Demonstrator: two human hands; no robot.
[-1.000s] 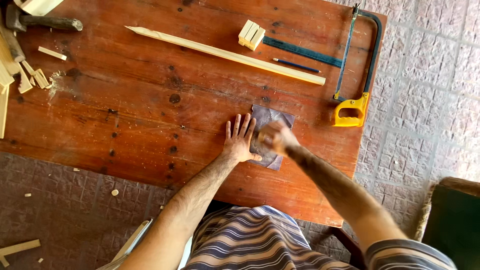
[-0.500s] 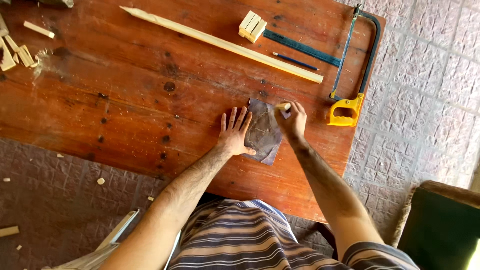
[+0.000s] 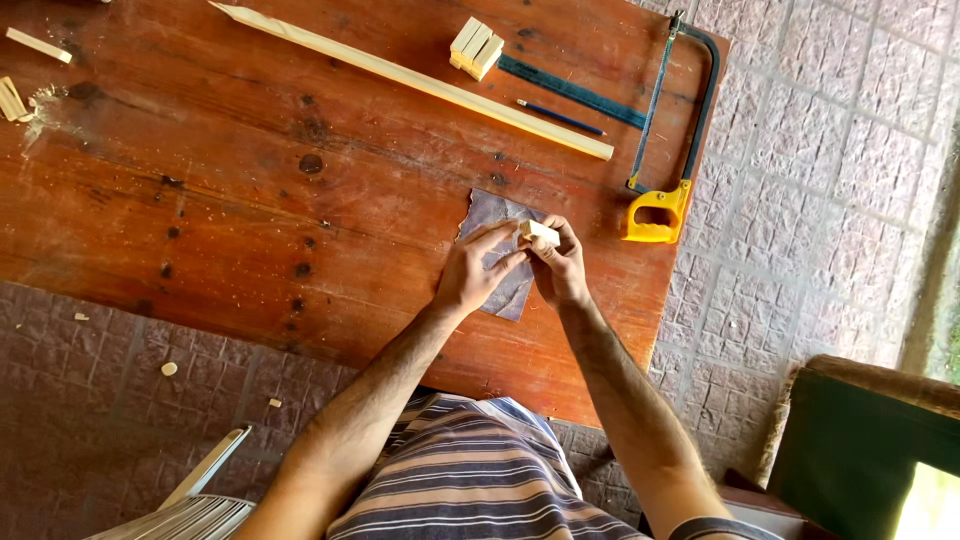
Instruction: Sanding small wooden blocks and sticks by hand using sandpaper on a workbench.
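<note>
Paved flooring surrounds a worn wooden bench [image 3: 200, 220]. Left hand [image 3: 470, 275] rests its fingers on the sandpaper sheet [image 3: 500, 255]; right hand [image 3: 558, 268] pinches a small wood block [image 3: 538, 233] above it. That light pinch could probably let the block slip; a yellow-handled saw [image 3: 665, 150] lies near.

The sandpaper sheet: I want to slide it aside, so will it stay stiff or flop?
The sandpaper sheet looks thin with a curled, ragged edge, so it would probably flop. Lying flat on the wooden table, it probably slides easily.
</note>
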